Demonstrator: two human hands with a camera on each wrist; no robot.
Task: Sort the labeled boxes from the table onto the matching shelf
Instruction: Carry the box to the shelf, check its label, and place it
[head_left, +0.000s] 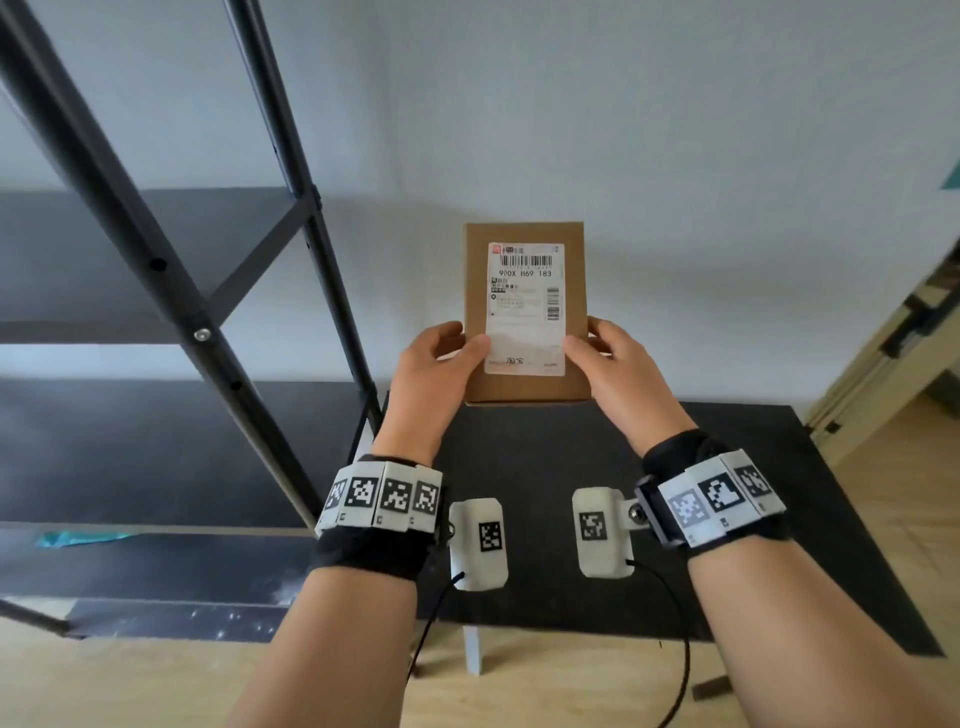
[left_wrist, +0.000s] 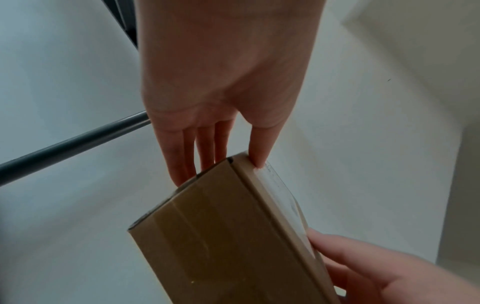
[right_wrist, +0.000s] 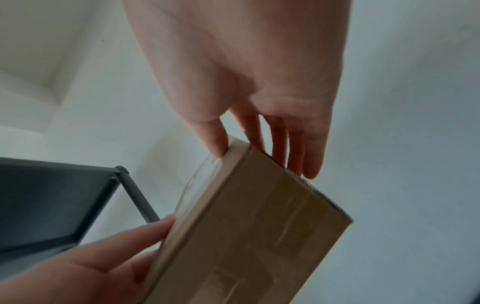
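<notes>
A brown cardboard box (head_left: 524, 312) with a white shipping label (head_left: 525, 306) facing me is held upright in the air above the black table (head_left: 779, 493). My left hand (head_left: 441, 358) grips its lower left edge, thumb on the label side and fingers behind. My right hand (head_left: 608, 358) grips the lower right edge the same way. In the left wrist view the left hand (left_wrist: 223, 156) pinches the box (left_wrist: 221, 236) at its corner. In the right wrist view the right hand (right_wrist: 259, 148) pinches the box (right_wrist: 246, 226) likewise.
A black metal shelf unit (head_left: 171, 291) with several dark shelves stands at the left, its slanted posts close to the left hand. White wall behind. Wooden floor (head_left: 893, 519) lies to the right of the table, and a door frame (head_left: 883, 353) at far right.
</notes>
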